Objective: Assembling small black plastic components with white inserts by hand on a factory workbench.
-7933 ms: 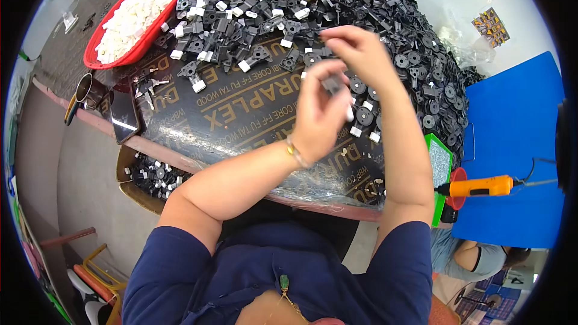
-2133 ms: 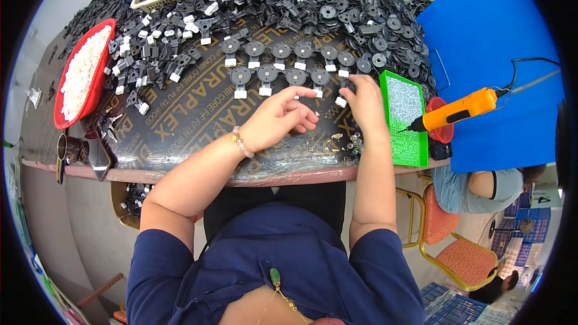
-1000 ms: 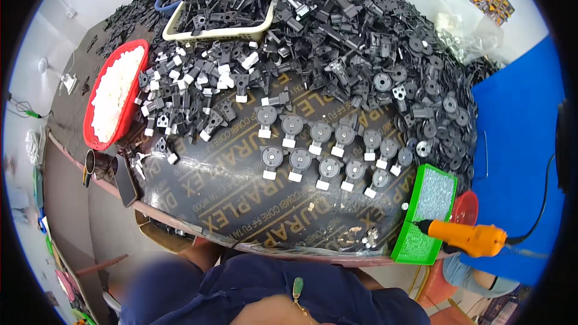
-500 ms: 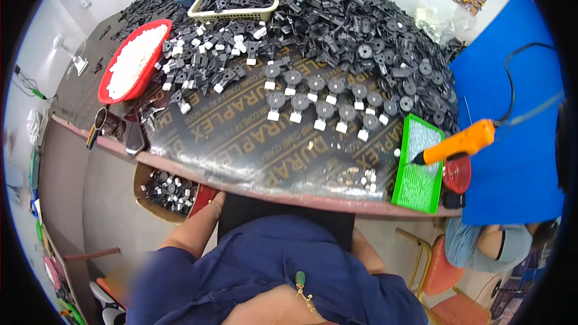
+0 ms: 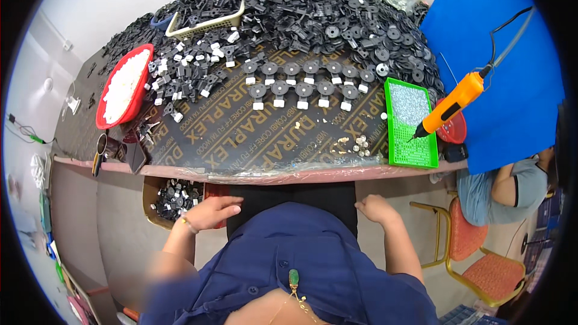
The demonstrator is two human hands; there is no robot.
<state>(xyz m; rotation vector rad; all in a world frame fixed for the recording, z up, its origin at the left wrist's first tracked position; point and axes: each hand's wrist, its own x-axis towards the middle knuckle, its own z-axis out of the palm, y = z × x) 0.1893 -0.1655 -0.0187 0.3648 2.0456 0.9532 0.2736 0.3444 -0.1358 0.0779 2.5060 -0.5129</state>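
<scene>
My left hand is held low beside the black cloth over my lap, near the cardboard box of black-and-white parts. Its fingers are stretched out, with nothing in them. On the other side of my lap, my right hand has its fingers curled in; I see nothing in it. Both hands are below the table edge. Two rows of black round-headed parts with white ends lie on the dark tabletop. Right of them, an orange electric screwdriver hangs with its tip over a green tray of small metal pieces.
A red basin of white pieces stands at the left. Behind are a heap of black parts and a cream basket. Scissors lie at the left edge. A blue board and a seated person are at the right.
My left hand has come up into fuller view from beside the box. My right hand, hidden earlier, now shows. The view has shifted, and the screwdriver hangs more steeply.
</scene>
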